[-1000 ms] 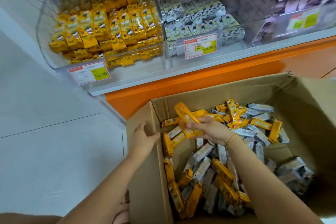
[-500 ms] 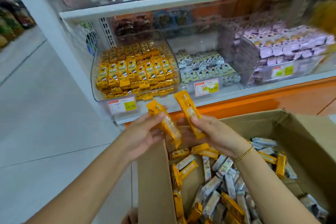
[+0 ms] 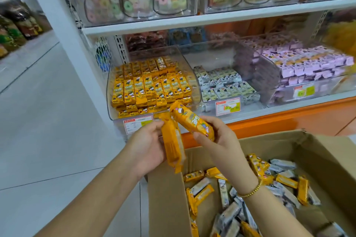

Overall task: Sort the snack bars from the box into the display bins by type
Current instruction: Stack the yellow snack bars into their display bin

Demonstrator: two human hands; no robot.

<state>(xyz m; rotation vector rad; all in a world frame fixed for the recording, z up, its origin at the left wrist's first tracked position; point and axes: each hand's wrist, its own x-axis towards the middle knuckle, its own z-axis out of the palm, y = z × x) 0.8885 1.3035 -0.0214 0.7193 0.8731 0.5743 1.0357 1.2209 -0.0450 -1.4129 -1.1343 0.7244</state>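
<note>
Shop shelving fills the background, and pale floor tiles stretch away to the left of the fingers. The left hand has its fingers curled round a yellow snack bar, which hangs nearly upright with its lower end just over the near corner of the cardboard box. The right hand pinches a second yellow bar between thumb and fingers, tilted up towards the left. The two bars meet near their upper ends.

Just beyond the fingers stands a clear bin packed with rows of the same yellow bars. A price tag on its front is partly hidden by the left hand. To the right of that bin is another holding grey-and-white bars, then a third holding purple packets.

Below the right hand's fingers, past a gold bead bracelet on the wrist, the box holds a loose heap of yellow and grey bars.
</note>
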